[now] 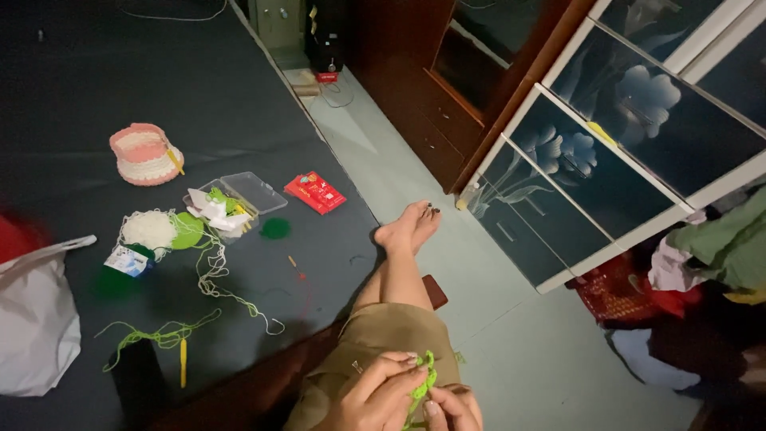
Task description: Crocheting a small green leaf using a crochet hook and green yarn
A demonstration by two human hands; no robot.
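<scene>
The left hand (375,395) and the right hand (455,409) meet over the person's lap at the bottom of the view, both grips pinched shut on a short bright green strand of crocheted yarn (423,383) that runs up between the fingertips. The hands rest just above the knee of the olive-brown trousers (383,335), the bare leg stretching away to a foot on the pale floor. Left of the hands lies a dark grey mattress (159,96). On it, nearest the hands, a loose green yarn tangle (155,335) lies touching a yellow crochet hook (183,363). Farther off sit a clear plastic box (239,195), a flat red packet (315,192) and a pink and white crocheted basket (145,154).
</scene>
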